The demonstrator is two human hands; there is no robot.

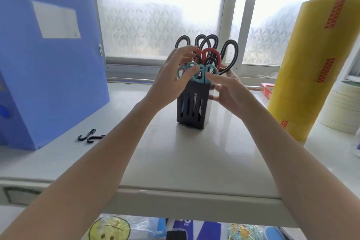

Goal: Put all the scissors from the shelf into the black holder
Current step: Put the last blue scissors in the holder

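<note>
Black and slotted, the holder (191, 108) stands upright on the shelf (175, 158), full of scissors. Black-handled scissors (206, 45) stick up at its back, red scissors (211, 54) in the middle, teal scissors (196, 73) at its front. The left hand (171, 80) is at the holder's top, its fingers pinching a teal handle. The right hand (231, 91) rests against the holder's right side, fingers spread, not clenched. A blue folder (48, 60) stands far left of the holder, a yellow roll (315, 68) far right
</note>
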